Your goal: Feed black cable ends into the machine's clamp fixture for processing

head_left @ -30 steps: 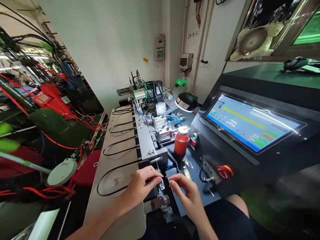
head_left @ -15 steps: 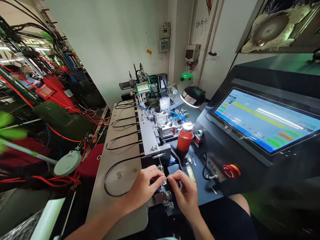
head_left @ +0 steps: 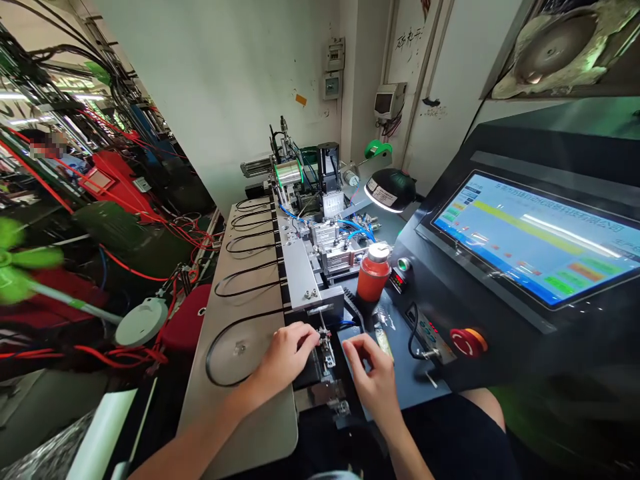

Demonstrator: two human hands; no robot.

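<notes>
My left hand is over the right edge of the beige tabletop, its thumb and fingertips pinched beside a small metal fixture. Whatever those fingertips hold, if anything, is hidden. To the right of the fixture is my right hand, its thumb and forefinger closed together with a gap to the metal. I cannot make out anything between them. Several black cables lie in loops on the tabletop, their ends running to the machine's rail. The nearest loop passes left of my left hand.
Beyond my right hand stand a red bottle with a white cap and a black lamp. At right are a touch screen and a red stop button. A green fan is at left; a person is in the background.
My hands have moved apart, the left one going left and the right one slightly right. The small metal fixture between them is now more exposed. The view has shifted slightly.
</notes>
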